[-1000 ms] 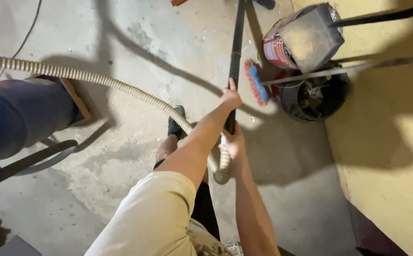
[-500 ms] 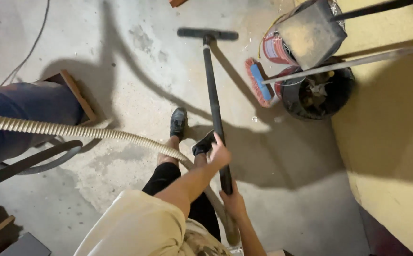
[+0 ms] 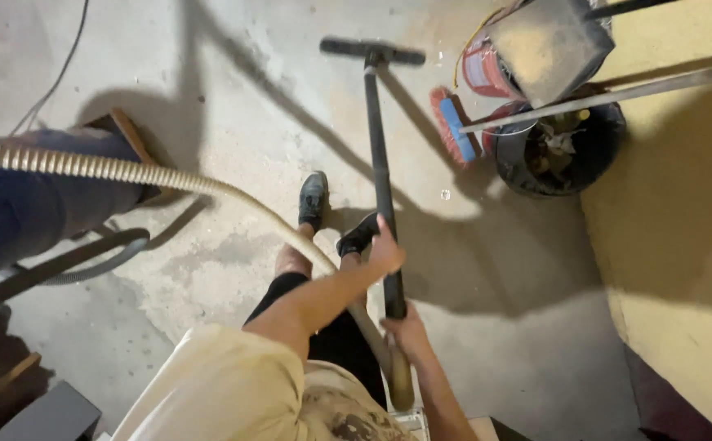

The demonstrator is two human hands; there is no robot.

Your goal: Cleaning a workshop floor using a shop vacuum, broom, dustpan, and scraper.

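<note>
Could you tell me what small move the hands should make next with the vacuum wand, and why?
Probably draw the wand back toward the feet: both the left hand and right hand grip it, and its floor nozzle sits extended far out on the concrete floor.

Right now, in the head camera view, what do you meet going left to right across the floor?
Blue vacuum body → black shoe → black vacuum tube, gripped by the left hand and right hand → orange-bristled brush → black bucket → yellow wall.
</note>
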